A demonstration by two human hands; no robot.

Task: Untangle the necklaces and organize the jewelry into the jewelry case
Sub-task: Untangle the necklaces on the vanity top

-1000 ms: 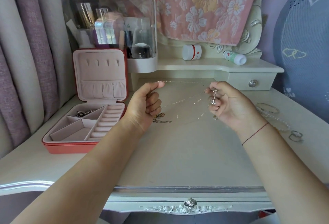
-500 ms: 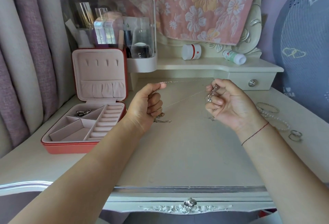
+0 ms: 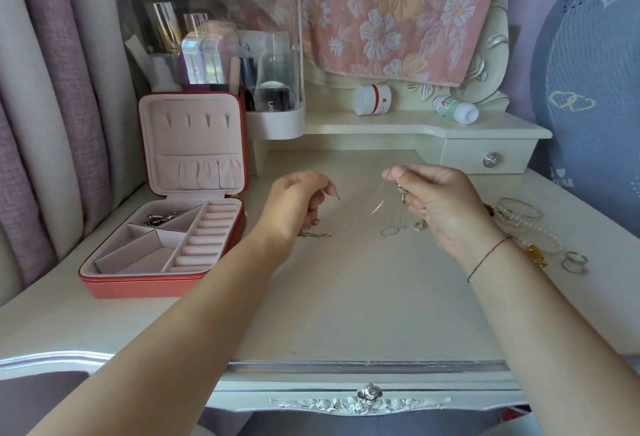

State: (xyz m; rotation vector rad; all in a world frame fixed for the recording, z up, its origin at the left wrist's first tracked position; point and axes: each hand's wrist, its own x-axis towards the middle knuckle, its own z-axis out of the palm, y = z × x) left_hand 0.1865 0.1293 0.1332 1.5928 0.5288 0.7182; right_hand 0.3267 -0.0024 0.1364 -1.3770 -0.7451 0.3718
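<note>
My right hand (image 3: 440, 207) pinches a thin silver necklace chain (image 3: 377, 201) between thumb and forefinger; the chain hangs down, and its lower loop (image 3: 393, 230) and a small pendant (image 3: 420, 225) rest on the dressing table (image 3: 346, 297). My left hand (image 3: 298, 203) hovers palm down with loosely curled fingers, and I see no chain in it. Just under it a gold-toned chain (image 3: 315, 233) lies on the table. The red jewelry case (image 3: 162, 283) stands open at the left, its pink lid upright, with a silver piece (image 3: 162, 219) in the back compartment.
Right of my right wrist lie a pearl bracelet (image 3: 533, 229), a thin bangle (image 3: 521, 207), an amber piece (image 3: 536, 253) and rings (image 3: 575, 262). A clear cosmetics organizer (image 3: 214, 37) stands behind the case. A jar (image 3: 372, 99) and a bottle (image 3: 455, 109) sit on the raised shelf.
My left hand let go of the chain stretched between both hands, turned palm down and dropped toward the table. The chain now hangs from my right hand alone.
</note>
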